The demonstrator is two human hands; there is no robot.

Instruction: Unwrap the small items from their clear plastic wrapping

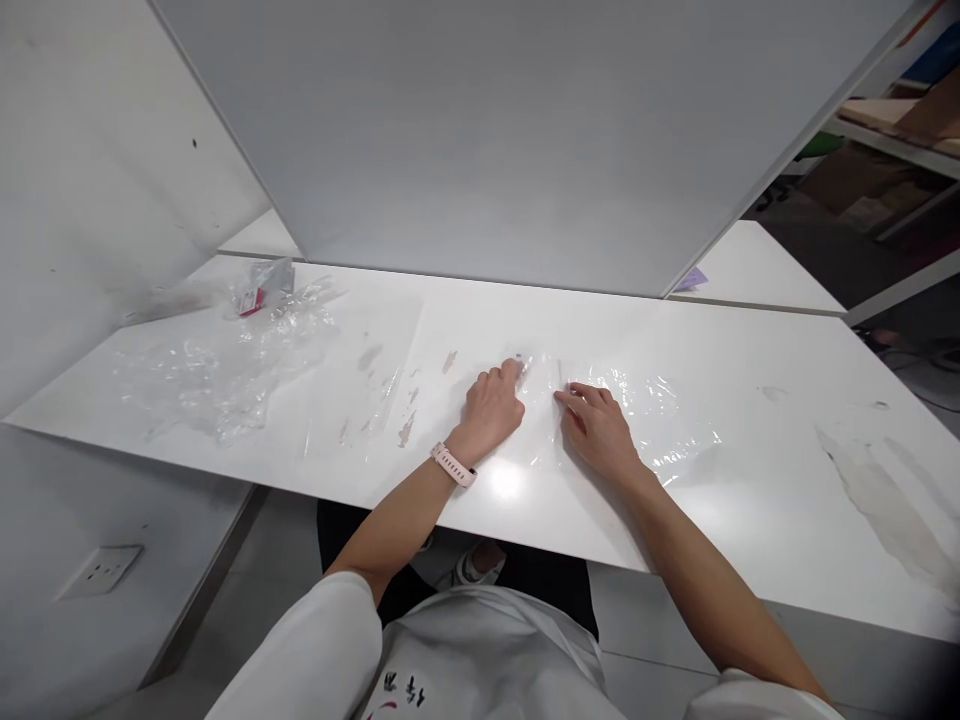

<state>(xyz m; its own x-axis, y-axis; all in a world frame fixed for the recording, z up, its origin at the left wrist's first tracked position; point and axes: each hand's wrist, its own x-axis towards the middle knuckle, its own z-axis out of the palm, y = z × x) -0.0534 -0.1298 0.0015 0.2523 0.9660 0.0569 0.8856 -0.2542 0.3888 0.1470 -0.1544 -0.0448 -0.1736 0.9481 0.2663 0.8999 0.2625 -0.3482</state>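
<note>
My left hand (493,405), with a pink watch on the wrist, rests on the white table (750,440) with its fingers curled in a loose fist at the left edge of a clear plastic bag (645,410). What the fingertips pinch is hidden. My right hand (600,430) lies flat on the same bag, fingers stretched out and pointing left, pressing it onto the table. The bag lies flat and wrinkled, spreading to the right of both hands.
A heap of crumpled clear plastic bags (240,360) lies at the left end, with a small red-and-white packet (259,290) behind it. A grey partition (487,140) stands along the back. Stains mark the table at the right (885,500). A wall socket (101,570) sits lower left.
</note>
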